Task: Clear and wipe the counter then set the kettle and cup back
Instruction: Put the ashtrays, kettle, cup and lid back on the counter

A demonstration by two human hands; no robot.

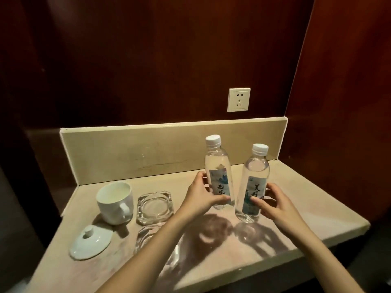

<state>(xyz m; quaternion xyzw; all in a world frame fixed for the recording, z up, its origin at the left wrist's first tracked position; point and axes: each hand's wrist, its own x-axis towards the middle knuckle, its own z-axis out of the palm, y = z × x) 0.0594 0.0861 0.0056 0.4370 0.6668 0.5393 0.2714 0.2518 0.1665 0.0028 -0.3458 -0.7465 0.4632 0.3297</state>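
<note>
Two clear water bottles with white caps and blue-white labels are held just above the beige stone counter (306, 199). My left hand (201, 196) grips the left bottle (218, 166) around its labelled lower half. My right hand (275, 205) grips the right bottle (255, 178) the same way; this bottle leans slightly left. A white ceramic cup (115, 201) with its handle facing me stands at the counter's left. Its white lid (91, 242) lies knob-up in front of it. No kettle is in view.
A square glass ashtray (155, 206) sits right of the cup, between it and my left arm. A beige backsplash (148, 153) runs along the rear. A white wall socket (239, 99) is above it. Dark wood panels close in the back and right side.
</note>
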